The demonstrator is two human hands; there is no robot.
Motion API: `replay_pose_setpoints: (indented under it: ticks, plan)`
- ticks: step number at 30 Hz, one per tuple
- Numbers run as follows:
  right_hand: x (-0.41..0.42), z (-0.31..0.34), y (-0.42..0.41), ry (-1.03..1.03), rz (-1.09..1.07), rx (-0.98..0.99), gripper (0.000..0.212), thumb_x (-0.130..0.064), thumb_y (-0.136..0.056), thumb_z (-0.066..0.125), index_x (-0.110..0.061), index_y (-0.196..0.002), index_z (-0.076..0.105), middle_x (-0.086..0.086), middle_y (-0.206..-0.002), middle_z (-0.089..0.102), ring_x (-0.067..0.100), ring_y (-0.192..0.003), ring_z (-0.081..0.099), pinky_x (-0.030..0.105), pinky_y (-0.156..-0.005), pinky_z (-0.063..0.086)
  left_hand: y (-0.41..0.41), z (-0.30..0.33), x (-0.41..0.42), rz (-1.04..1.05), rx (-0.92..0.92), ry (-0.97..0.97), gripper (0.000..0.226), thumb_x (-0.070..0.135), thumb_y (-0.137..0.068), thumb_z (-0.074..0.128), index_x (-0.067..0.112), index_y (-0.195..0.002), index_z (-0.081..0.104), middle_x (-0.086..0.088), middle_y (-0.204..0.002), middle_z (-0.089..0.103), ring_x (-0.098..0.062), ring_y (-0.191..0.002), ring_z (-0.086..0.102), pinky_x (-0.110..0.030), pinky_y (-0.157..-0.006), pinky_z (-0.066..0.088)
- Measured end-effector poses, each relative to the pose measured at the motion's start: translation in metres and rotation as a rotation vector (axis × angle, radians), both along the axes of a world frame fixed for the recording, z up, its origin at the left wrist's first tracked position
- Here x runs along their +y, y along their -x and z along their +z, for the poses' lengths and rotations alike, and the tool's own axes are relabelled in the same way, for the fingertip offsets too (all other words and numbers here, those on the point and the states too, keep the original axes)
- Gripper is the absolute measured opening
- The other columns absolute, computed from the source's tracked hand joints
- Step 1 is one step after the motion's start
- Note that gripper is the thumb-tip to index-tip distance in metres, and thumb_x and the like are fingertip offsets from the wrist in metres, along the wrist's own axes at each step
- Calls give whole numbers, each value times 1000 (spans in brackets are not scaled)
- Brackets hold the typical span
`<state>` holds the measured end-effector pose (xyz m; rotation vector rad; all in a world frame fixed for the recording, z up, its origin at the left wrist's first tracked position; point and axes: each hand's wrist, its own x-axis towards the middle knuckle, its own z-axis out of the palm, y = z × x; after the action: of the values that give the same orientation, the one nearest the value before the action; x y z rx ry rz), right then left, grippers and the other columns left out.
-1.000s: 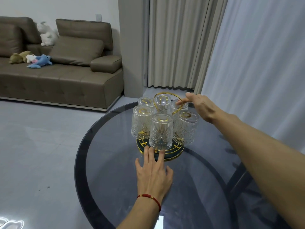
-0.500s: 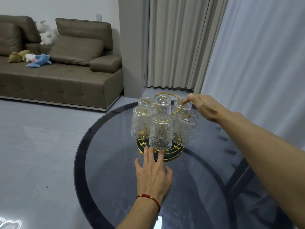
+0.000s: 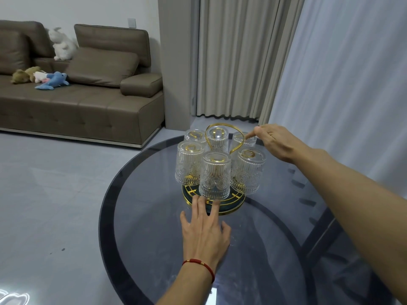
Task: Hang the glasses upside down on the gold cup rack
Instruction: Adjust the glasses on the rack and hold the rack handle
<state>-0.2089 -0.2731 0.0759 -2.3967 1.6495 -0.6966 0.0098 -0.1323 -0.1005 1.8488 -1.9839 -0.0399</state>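
Note:
The gold cup rack (image 3: 235,202) stands on a round glass table (image 3: 154,216), with a gold loop handle on top and a dark round base. Several clear embossed glasses hang on it upside down, the nearest glass (image 3: 214,175) at the front. My left hand (image 3: 204,232) lies flat on the table, its fingertips resting on the front rim of the rack's base. My right hand (image 3: 275,142) reaches over from the right, its fingertip touching the top of the back right glass (image 3: 243,139).
A brown sofa (image 3: 77,102) with soft toys stands at the left across a grey floor. Curtains (image 3: 242,56) hang behind and to the right of the table. The table's dark legs show through the glass at the right.
My right hand has drawn slightly back to the right, with its fingertip still at the back right glass. My left hand and the rack have stayed put.

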Motion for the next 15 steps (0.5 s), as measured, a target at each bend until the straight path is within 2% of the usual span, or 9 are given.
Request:
replay_pose_setpoints:
  ticks: [5, 10, 15]
  plan:
    - [2, 1, 0, 2, 2, 34, 65, -51, -108, 18, -24, -123, 76, 11, -147, 60, 26, -133, 53, 49, -113, 39, 0, 0, 1, -1, 21, 18, 57, 44, -92, 43, 26, -146, 42, -15, -158, 36, -31, -151, 20, -64, -113, 29]
    - [2, 2, 0, 2, 11, 57, 69, -54, -106, 16, -24, -124, 75, 10, -147, 60, 25, -133, 53, 49, -113, 40, 0, -2, -1, -3, 5, 1, 58, 46, -93, 37, 29, -149, 35, -12, -161, 28, -29, -153, 12, -63, -116, 25]
    - [-1, 1, 0, 8, 12, 75, 70, -54, -106, 15, -23, -125, 75, 9, -146, 61, 24, -132, 54, 43, -110, 40, 0, -1, -1, -3, 23, 13, 58, 45, -93, 40, 28, -148, 38, -13, -160, 31, -29, -152, 16, -64, -115, 26]
